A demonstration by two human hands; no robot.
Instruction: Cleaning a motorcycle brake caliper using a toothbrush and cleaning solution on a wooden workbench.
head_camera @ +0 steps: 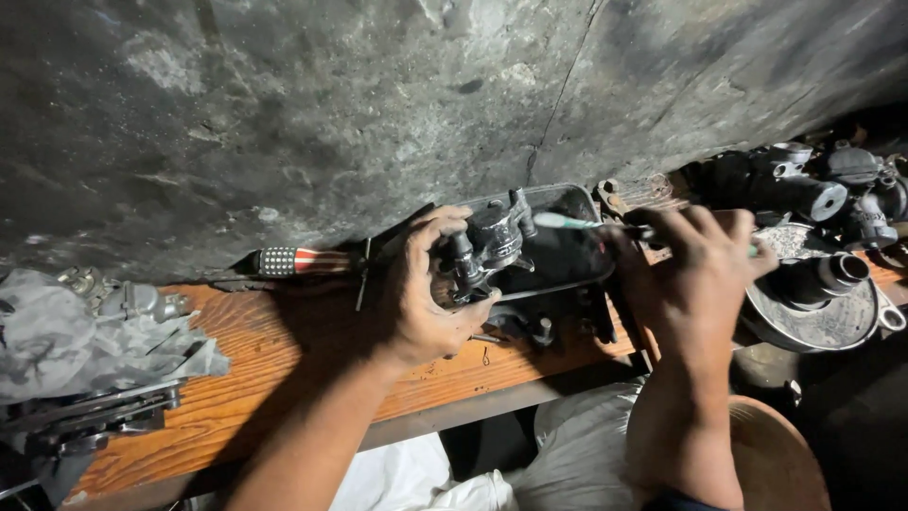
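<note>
Your left hand [426, 293] grips the greasy metal carburetor [487, 248] w/ fingers wrapped tight, just over the black tray [567, 260]. Right hand [695, 274] pinches a toothbrush [567, 221]. Probably heavy, rigid, slick: hold the body, not the levers.

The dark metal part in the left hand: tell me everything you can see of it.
The dark metal part is a small, grimy cast piece with rounded bosses, stubby ports and a lug sticking up at its top. It looks wet or oily and shiny. The left hand grips it from the left, fingers wrapped round its side, holding it above a shallow dark tray on the wooden bench. The right hand points a light-handled toothbrush toward it.
</note>
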